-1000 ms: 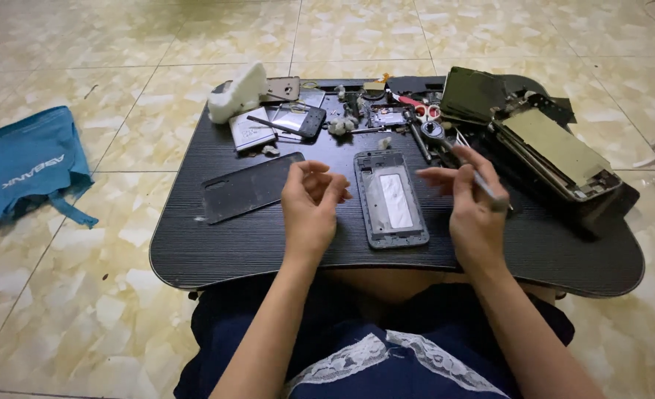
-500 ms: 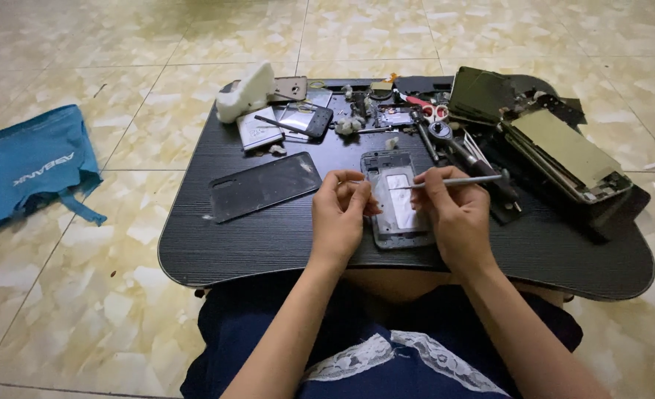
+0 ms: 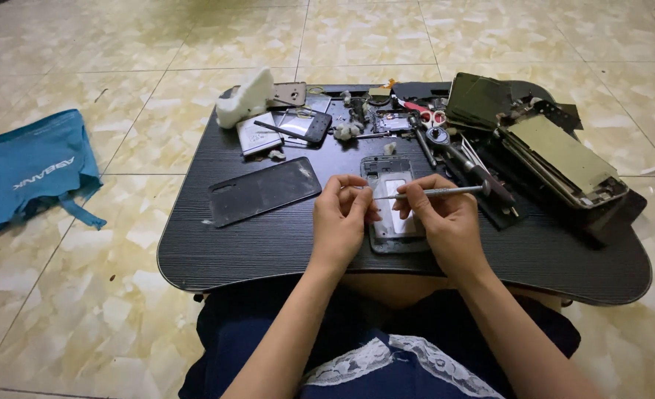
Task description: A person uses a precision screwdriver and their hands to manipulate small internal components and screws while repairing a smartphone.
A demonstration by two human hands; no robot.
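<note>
The right hand (image 3: 446, 222) pinched a thin metal tool (image 3: 431, 193), fingers closed around it. The left hand (image 3: 342, 218) curled its fingers at the tool's tip, above the opened phone frame (image 3: 390, 171) near the front edge of the black table (image 3: 268, 244), on a tiled floor (image 3: 83, 295).

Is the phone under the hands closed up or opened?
Opened. The phone lies flat on the black table with its insides showing, and a dark back cover lies apart, to its left.

free: table (image 3: 268, 247) front-left | blocked: back cover (image 3: 264, 191) left, tool pile (image 3: 446, 140) behind
</note>
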